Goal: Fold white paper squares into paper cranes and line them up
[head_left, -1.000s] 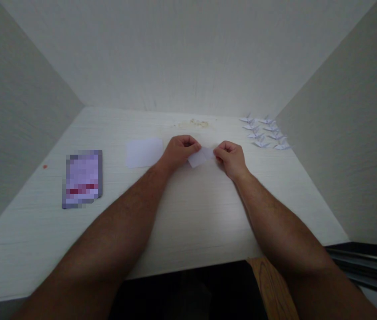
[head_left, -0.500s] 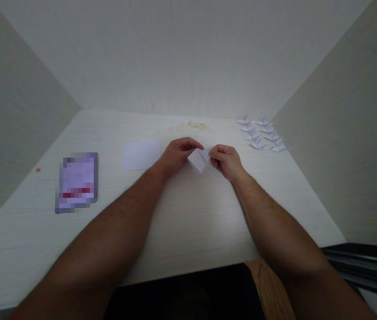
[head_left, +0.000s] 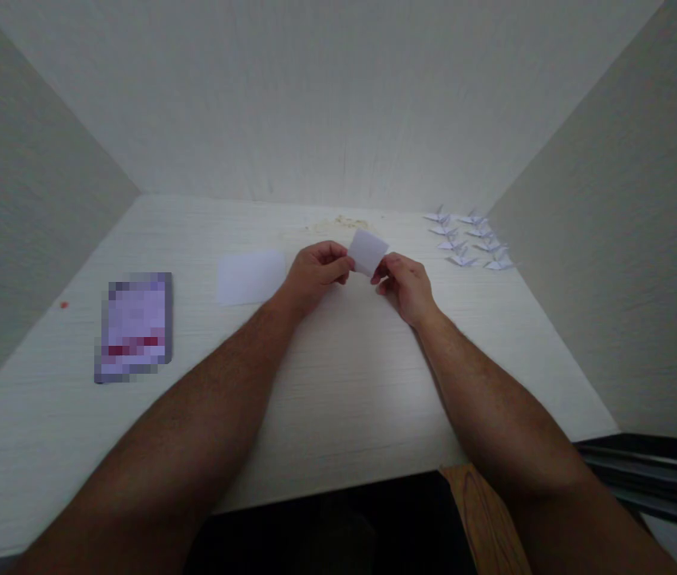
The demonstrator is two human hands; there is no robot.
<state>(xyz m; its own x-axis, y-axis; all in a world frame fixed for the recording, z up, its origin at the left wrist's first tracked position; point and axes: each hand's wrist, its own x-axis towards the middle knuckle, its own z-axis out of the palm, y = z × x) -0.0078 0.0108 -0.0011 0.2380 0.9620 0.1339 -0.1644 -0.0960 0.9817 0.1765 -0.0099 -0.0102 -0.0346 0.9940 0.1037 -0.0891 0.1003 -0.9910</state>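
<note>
Both my hands meet over the middle of the pale table (head_left: 326, 399). Between them stands a small folded white paper (head_left: 367, 251), lifted off the tabletop and tilted up. My left hand (head_left: 314, 275) pinches its left lower edge with fingers curled. My right hand (head_left: 403, 283) pinches its right lower corner. A flat white paper sheet (head_left: 251, 276) lies just left of my left hand.
Several small folded paper cranes (head_left: 469, 237) sit in rows at the back right corner. A blurred purple card or booklet (head_left: 133, 326) lies at the left. Walls close the table on three sides. A crumb-like stain (head_left: 344, 224) marks the back middle. A wooden chair part (head_left: 482, 511) shows below the front edge.
The folded paper has been turned and raised from lying low between my hands to standing up above my fingertips. Both hands stayed in nearly the same place.
</note>
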